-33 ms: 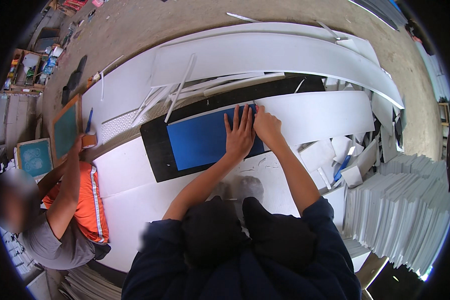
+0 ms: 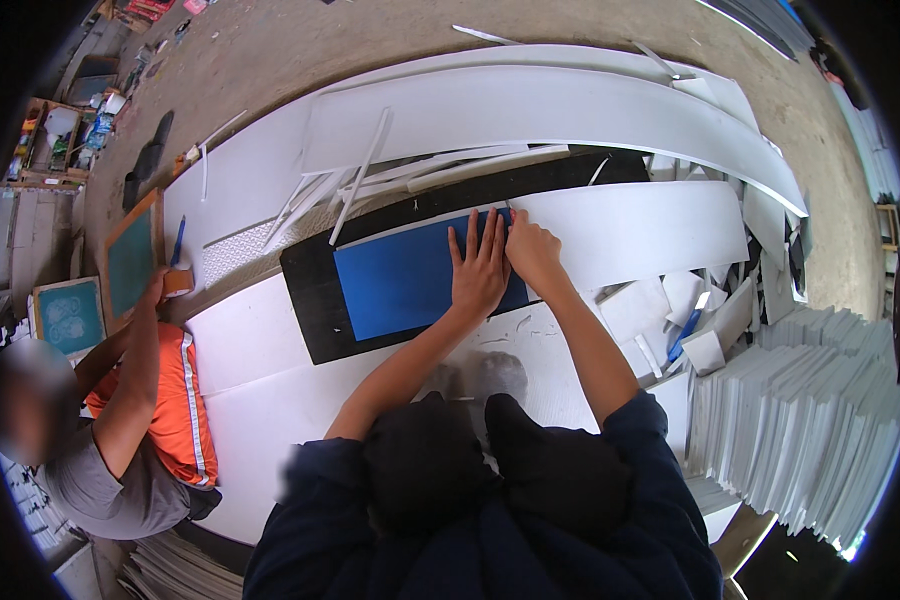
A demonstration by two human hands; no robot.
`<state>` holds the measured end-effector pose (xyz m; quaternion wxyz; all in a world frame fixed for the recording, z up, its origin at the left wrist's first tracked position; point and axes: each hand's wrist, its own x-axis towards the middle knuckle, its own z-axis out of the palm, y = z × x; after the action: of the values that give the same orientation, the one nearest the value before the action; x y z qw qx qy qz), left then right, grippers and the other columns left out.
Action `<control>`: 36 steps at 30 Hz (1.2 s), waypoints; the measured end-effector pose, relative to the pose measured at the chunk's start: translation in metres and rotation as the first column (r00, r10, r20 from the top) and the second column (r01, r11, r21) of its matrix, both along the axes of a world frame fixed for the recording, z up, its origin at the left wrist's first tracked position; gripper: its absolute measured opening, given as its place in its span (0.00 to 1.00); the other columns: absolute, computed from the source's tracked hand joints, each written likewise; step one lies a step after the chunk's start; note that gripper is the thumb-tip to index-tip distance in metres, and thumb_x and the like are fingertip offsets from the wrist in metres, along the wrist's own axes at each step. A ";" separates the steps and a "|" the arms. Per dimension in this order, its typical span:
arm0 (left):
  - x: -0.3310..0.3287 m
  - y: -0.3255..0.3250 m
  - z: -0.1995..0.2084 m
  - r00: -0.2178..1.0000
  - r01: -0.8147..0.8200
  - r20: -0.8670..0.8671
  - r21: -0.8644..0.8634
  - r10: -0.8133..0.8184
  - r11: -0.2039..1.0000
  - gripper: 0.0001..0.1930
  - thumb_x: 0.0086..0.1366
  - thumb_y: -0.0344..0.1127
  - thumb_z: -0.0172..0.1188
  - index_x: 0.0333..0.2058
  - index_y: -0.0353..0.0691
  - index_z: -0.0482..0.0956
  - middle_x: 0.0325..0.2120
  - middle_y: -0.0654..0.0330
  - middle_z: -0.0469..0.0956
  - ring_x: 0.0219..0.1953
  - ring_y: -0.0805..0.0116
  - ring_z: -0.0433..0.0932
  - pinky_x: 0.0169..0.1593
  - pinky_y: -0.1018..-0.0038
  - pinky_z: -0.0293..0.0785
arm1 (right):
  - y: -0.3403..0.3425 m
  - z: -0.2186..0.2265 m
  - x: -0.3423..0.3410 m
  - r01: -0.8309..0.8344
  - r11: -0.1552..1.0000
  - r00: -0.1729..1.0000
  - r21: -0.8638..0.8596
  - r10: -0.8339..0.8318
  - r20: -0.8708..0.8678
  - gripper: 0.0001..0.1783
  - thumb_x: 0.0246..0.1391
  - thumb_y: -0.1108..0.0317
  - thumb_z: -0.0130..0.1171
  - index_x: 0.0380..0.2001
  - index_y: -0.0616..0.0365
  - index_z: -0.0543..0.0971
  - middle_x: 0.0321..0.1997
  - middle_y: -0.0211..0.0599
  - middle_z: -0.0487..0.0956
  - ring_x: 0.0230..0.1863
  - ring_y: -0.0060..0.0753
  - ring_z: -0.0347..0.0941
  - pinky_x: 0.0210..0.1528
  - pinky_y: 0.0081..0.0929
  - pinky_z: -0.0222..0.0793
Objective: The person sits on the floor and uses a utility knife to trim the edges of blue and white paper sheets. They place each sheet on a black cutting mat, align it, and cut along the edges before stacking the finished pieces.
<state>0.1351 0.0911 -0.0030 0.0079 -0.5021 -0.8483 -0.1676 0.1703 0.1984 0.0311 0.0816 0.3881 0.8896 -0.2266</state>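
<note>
A blue rectangular sheet [image 2: 395,275] lies over a long white foam board strip [image 2: 630,230], whose rest runs out to its right. Under both is a black mat [image 2: 315,320]. My left hand [image 2: 482,270] presses flat on the right part of the blue sheet, fingers spread and pointing away from me. Right beside it, my right hand [image 2: 535,250] is closed round a small red cutter [image 2: 513,214], at the sheet's far right corner. Most of the cutter is hidden in my fist.
Long white boards [image 2: 540,100] and thin offcut strips [image 2: 362,175] lie beyond the mat. At right are scraps, a blue utility knife [image 2: 688,330] and stacked white sheets [image 2: 800,410]. A person [image 2: 135,420] at left holds a wooden block [image 2: 178,282] beside a framed green screen [image 2: 133,255].
</note>
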 end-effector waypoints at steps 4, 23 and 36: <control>-0.001 0.001 -0.001 0.997 -0.013 -0.079 -0.042 0.010 0.999 0.28 0.61 0.41 0.45 0.59 0.38 0.55 0.61 0.57 0.51 0.65 0.55 0.42 0.61 0.47 0.32 | -0.005 -0.006 0.012 -0.012 1.000 1.000 -0.015 0.012 -0.021 0.12 0.57 0.63 0.38 0.38 0.59 0.65 0.30 0.51 0.77 0.33 0.52 0.76 0.36 0.47 0.69; 0.003 0.001 0.000 0.989 -0.029 -0.147 -0.047 0.022 0.999 0.28 0.61 0.40 0.44 0.59 0.36 0.53 0.60 0.58 0.50 0.63 0.55 0.45 0.61 0.47 0.37 | -0.095 -0.028 0.146 0.039 0.996 0.999 -0.086 -0.036 0.034 0.11 0.56 0.65 0.39 0.42 0.55 0.59 0.17 0.47 0.76 0.20 0.52 0.74 0.22 0.46 0.67; 0.002 0.002 0.002 0.996 -0.011 -0.087 0.010 0.012 1.000 0.27 0.61 0.38 0.46 0.58 0.36 0.55 0.59 0.57 0.53 0.63 0.55 0.47 0.61 0.47 0.38 | -0.068 -0.018 0.173 0.097 0.914 0.984 -0.395 -0.148 -0.099 0.14 0.57 0.55 0.41 0.40 0.53 0.64 0.12 0.47 0.72 0.17 0.50 0.72 0.22 0.43 0.67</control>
<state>0.1373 0.0933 -0.0015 0.0484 -0.5041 -0.8492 -0.1496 0.3432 0.1308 0.0131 0.0859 0.4041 0.8043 -0.4271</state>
